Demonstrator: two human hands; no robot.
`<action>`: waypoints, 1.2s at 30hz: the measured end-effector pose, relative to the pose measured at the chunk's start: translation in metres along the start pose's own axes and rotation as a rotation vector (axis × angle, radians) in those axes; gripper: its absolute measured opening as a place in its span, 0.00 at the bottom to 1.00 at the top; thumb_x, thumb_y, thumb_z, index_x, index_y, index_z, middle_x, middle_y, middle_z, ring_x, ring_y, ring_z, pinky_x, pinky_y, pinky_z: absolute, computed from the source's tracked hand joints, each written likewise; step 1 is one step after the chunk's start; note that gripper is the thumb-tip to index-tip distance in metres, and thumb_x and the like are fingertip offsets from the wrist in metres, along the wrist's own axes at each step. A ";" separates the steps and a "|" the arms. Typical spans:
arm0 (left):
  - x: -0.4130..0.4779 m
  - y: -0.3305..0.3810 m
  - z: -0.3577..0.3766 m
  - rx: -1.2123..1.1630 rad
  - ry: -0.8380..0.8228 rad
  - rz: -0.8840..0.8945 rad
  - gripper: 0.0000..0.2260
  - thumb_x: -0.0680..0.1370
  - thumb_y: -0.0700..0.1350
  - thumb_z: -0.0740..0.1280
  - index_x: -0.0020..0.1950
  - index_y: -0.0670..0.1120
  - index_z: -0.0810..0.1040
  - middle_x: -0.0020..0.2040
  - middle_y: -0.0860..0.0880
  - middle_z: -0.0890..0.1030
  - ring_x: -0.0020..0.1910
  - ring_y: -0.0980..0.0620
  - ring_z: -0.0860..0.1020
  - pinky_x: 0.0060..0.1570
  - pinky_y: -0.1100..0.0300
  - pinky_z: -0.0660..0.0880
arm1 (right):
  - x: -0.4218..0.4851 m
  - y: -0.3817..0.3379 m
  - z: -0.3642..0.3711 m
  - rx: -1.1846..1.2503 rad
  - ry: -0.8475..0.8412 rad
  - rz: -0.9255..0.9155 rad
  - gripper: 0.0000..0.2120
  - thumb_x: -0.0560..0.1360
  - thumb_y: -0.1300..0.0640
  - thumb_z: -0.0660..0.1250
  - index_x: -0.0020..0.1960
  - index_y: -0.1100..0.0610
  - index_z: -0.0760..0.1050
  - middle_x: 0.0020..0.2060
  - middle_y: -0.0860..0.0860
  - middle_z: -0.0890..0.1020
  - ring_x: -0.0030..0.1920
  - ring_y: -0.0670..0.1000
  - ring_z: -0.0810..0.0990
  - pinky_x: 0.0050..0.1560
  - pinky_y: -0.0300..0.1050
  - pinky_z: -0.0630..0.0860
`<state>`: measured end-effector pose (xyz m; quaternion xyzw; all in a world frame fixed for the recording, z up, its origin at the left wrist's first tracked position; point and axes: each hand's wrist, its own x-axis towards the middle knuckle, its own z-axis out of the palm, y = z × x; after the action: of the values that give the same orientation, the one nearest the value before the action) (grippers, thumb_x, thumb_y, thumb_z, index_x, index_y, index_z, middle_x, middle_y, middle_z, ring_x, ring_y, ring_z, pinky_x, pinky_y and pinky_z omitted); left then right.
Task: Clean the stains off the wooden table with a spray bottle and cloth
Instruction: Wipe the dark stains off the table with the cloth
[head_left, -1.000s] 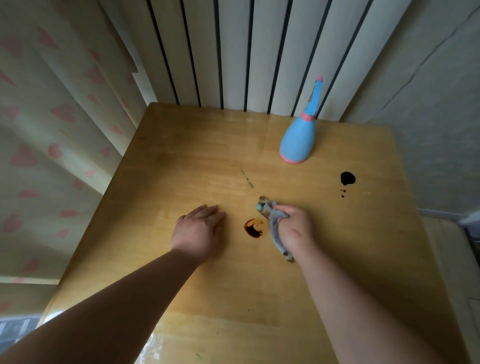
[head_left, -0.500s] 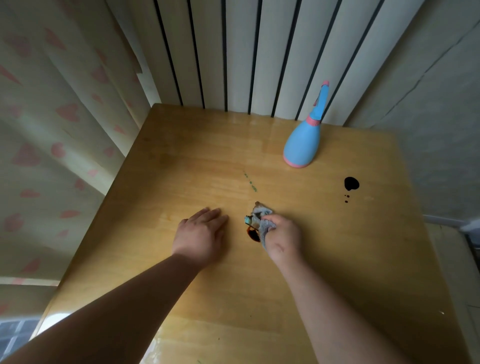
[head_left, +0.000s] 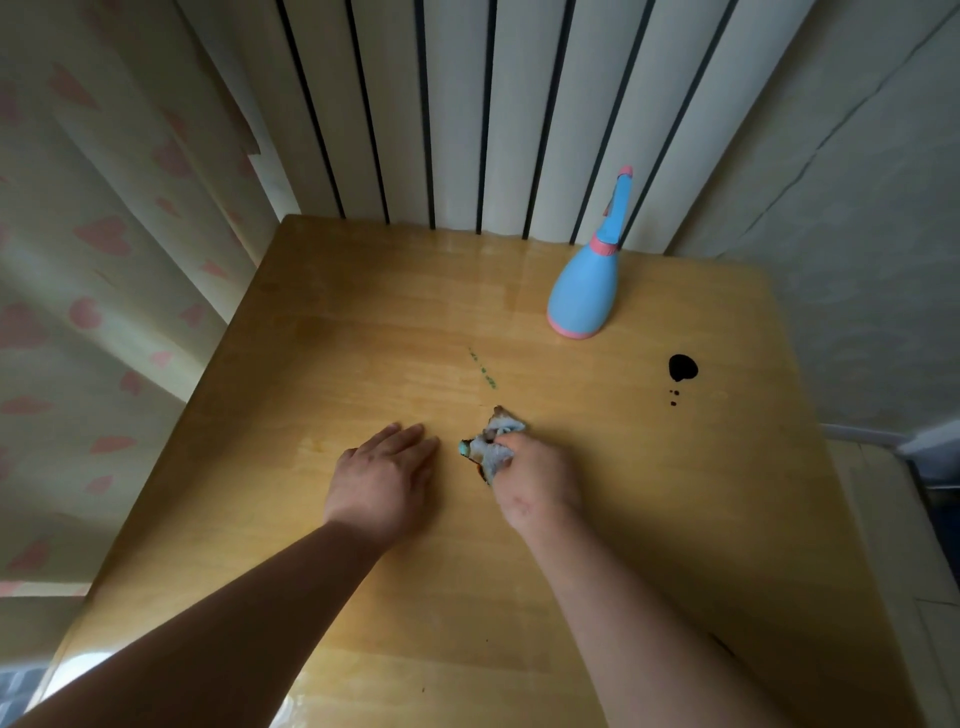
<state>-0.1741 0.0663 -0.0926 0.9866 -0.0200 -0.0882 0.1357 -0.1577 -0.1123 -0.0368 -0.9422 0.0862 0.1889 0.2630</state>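
My right hand (head_left: 537, 480) grips a crumpled grey-blue cloth (head_left: 493, 441) and presses it onto the wooden table (head_left: 363, 322) near the middle. A sliver of a dark brown stain (head_left: 481, 472) shows at the cloth's lower left edge; the rest is hidden under cloth and hand. My left hand (head_left: 382, 480) lies flat on the table just left of the cloth, fingers straight. A black stain (head_left: 682, 367) with small droplets below it sits at the right. A faint green streak (head_left: 483, 370) lies beyond the cloth. The blue and pink spray bottle (head_left: 584, 293) stands upright at the back right.
White slatted panels (head_left: 467, 114) rise behind the table's far edge. A curtain with pink hearts (head_left: 104, 260) hangs along the left edge. A pale wall (head_left: 857, 208) stands to the right, with floor (head_left: 914, 571) beyond the table's right edge.
My right hand has slid the cloth leftward over the brown stain, which was open to view a second ago and is now almost covered. My left hand has stayed in place.
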 end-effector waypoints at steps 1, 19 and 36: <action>0.000 0.000 0.000 0.000 0.000 0.000 0.19 0.82 0.54 0.59 0.74 0.59 0.70 0.75 0.57 0.67 0.77 0.54 0.61 0.69 0.53 0.64 | -0.001 -0.002 -0.001 -0.029 -0.005 -0.023 0.17 0.78 0.58 0.58 0.65 0.51 0.75 0.58 0.52 0.80 0.56 0.55 0.78 0.51 0.41 0.75; 0.000 -0.002 0.004 -0.008 0.025 0.026 0.18 0.81 0.53 0.61 0.72 0.58 0.72 0.74 0.56 0.69 0.76 0.52 0.64 0.68 0.53 0.65 | 0.017 0.001 0.003 -0.207 -0.075 -0.095 0.18 0.78 0.59 0.65 0.67 0.51 0.74 0.69 0.49 0.69 0.63 0.52 0.73 0.59 0.39 0.69; -0.001 -0.001 0.002 0.020 -0.010 0.007 0.20 0.83 0.55 0.57 0.75 0.59 0.67 0.77 0.58 0.65 0.77 0.54 0.59 0.71 0.54 0.62 | 0.030 -0.008 0.017 -0.182 0.066 -0.012 0.18 0.78 0.59 0.65 0.68 0.57 0.72 0.65 0.53 0.72 0.60 0.54 0.76 0.55 0.42 0.73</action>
<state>-0.1758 0.0666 -0.0939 0.9874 -0.0250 -0.0927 0.1261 -0.1333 -0.0989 -0.0586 -0.9684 0.0716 0.1631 0.1747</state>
